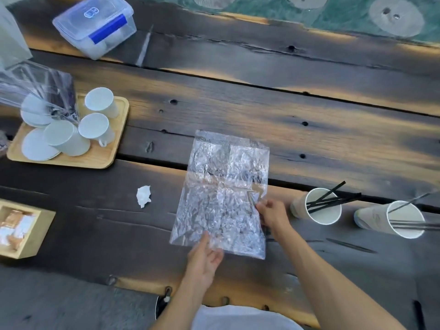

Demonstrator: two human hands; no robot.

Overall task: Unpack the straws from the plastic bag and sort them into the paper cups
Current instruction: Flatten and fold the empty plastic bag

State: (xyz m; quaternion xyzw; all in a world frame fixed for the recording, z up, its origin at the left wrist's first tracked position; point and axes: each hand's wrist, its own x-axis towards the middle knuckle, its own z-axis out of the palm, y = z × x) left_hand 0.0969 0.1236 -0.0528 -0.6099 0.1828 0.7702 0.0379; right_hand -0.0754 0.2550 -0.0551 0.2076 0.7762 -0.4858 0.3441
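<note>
Pressing hands (207,253) flatten crinkled (clear) plastic bag (223,191).

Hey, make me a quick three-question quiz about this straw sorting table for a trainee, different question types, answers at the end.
1. True or false: the plastic bag lies flattened on the table.
2. Where do the two paper cups holding black straws stand? A) right of the bag B) on the wooden tray C) in the lidded container
3. Fill in: the left hand rests on the bag's ____ edge.

Key: 1 true; 2 A; 3 near. The right hand pinches the bag's right edge.
</note>
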